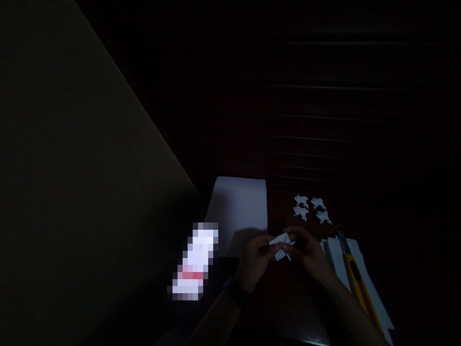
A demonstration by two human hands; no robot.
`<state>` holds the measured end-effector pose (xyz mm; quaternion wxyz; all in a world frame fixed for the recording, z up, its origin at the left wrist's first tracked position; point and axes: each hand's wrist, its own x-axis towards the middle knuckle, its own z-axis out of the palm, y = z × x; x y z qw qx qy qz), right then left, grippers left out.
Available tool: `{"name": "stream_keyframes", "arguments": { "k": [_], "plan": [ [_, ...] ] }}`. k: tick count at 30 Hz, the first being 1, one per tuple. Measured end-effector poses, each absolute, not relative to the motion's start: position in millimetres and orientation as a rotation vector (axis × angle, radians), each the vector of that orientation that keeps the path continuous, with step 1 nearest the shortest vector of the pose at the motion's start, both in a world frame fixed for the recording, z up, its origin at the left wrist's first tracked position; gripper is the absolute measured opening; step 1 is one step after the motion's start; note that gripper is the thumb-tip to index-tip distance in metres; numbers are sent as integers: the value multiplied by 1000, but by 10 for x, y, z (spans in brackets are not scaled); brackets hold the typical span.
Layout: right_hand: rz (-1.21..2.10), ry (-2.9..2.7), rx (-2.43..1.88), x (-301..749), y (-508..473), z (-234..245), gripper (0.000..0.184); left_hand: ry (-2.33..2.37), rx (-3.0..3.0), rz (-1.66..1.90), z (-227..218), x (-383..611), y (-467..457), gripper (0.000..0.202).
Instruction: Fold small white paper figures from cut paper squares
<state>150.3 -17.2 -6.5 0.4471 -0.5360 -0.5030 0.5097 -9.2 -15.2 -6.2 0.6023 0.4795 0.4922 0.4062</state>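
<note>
The scene is very dark. A small folded white paper piece (283,246) is pinched between both my hands over a dark wooden table (324,144). My left hand (255,262) grips its left side with closed fingers and wears a dark band at the wrist. My right hand (311,254) grips the right side, fingers curled. Several finished small folded paper figures (311,209) lie in a cluster just beyond my hands.
A white paper sheet (239,206) lies behind my left hand. A yellow utility knife (355,274) rests on white paper strips (363,278) at the right. A blurred-out white and red object (194,262) lies to the left. A large dim flat surface (72,168) fills the left side.
</note>
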Motion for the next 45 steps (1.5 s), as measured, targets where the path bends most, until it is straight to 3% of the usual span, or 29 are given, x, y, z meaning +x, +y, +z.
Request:
{"name": "stream_keyframes", "arguments": {
  "k": [3,7,12,20,29,38,45],
  "plan": [
    [1254,-1245,-1331,1506,-178,-60,24,1112,1090,937,-60,-88,-147,30],
    [1194,-1083,-1299,1502,-181,-105,29,1093,1055,945,-19,-82,-141,38],
    [1252,-872,-1272,1478,-196,-151,34,1069,1092,927,-8,-69,-158,27],
    [1266,-872,-1340,1456,-203,-174,31,1102,959,967,-99,-87,-139,28],
    [1199,-637,-1147,1312,-290,-250,36,888,878,907,135,-40,-181,32],
    [1101,-1137,-1348,1404,-253,-92,39,1030,843,989,-68,-106,-130,32],
    [1211,-1472,-1256,1555,-197,-29,11,1063,1088,754,25,-179,-94,33]
  ]
}}
